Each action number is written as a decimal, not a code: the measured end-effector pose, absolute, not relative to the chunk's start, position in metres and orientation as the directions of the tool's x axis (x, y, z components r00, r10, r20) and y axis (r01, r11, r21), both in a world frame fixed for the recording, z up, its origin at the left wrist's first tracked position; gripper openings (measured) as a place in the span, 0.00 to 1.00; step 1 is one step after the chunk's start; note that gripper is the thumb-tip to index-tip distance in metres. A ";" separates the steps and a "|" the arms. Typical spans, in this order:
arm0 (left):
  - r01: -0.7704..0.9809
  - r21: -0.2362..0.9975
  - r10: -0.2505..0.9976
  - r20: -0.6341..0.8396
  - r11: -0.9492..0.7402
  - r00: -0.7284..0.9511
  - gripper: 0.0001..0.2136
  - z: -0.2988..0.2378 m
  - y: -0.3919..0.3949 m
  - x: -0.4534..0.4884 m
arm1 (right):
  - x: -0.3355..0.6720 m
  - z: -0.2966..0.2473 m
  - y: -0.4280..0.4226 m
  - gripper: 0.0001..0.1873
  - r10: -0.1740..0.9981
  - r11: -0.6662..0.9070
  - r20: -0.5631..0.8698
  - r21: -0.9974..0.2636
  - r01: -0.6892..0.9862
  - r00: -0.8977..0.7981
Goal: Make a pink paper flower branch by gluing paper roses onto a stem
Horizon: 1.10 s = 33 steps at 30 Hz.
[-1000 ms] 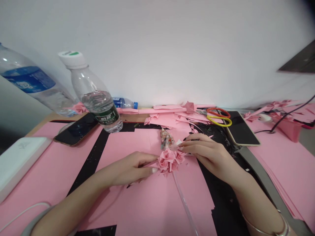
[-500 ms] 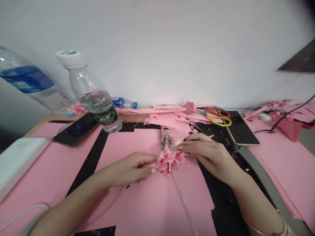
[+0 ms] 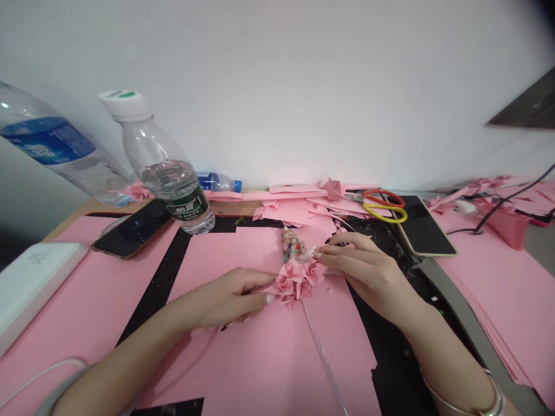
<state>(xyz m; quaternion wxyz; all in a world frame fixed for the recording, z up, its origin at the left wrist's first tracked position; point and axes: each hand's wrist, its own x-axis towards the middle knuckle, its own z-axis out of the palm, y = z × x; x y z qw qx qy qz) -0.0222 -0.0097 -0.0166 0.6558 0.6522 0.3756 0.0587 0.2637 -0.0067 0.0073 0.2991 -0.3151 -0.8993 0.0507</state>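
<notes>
A cluster of folded pink paper flowers (image 3: 295,282) sits between my two hands, above pink sheets. On its left side, my left hand (image 3: 234,297) grips the cluster with thumb and fingers closed. From the right, my right hand (image 3: 368,266) pinches the edge of the rightmost flower, near a small white tip; its fingertips partly hide what they hold. Just behind the flowers lies a mottled, cone-shaped object (image 3: 293,244) of unclear kind. A clear glue stick (image 3: 325,361) runs from beneath the flowers toward me.
A water bottle (image 3: 186,199) stands at back left beside a dark phone (image 3: 132,231) and a white box-like device (image 3: 39,283). Scissors with red and yellow handles (image 3: 385,207) lie by another phone (image 3: 427,228). Pink paper scraps (image 3: 299,205) line the wall.
My right fingers have shifted slightly at the right flower, and the flowers have turned a little. The left hand keeps nearly the same place.
</notes>
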 end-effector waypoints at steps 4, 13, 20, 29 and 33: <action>0.409 0.900 0.565 -0.418 0.151 0.711 0.11 -0.015 -0.010 -0.021 | 0.264 0.011 -0.006 0.15 0.614 0.785 0.528 -0.331 0.523 -0.587; 0.413 0.903 0.565 -0.402 0.116 0.721 0.12 -0.014 -0.010 -0.022 | 0.266 0.007 -0.004 0.13 0.614 0.789 0.447 -0.353 0.502 -0.651; 0.404 0.909 0.580 -0.386 0.104 0.717 0.11 -0.017 -0.011 -0.022 | 0.264 0.005 -0.006 0.15 0.595 0.791 0.532 -0.257 0.555 -0.602; 0.381 0.920 0.572 -0.364 0.096 0.735 0.11 -0.016 -0.010 -0.022 | 0.263 0.008 -0.007 0.15 0.562 0.818 0.555 -0.260 0.514 -0.614; 0.375 0.921 0.572 -0.363 0.101 0.736 0.11 -0.017 -0.010 -0.022 | 0.262 0.007 -0.007 0.13 0.554 0.818 0.554 -0.222 0.530 -0.622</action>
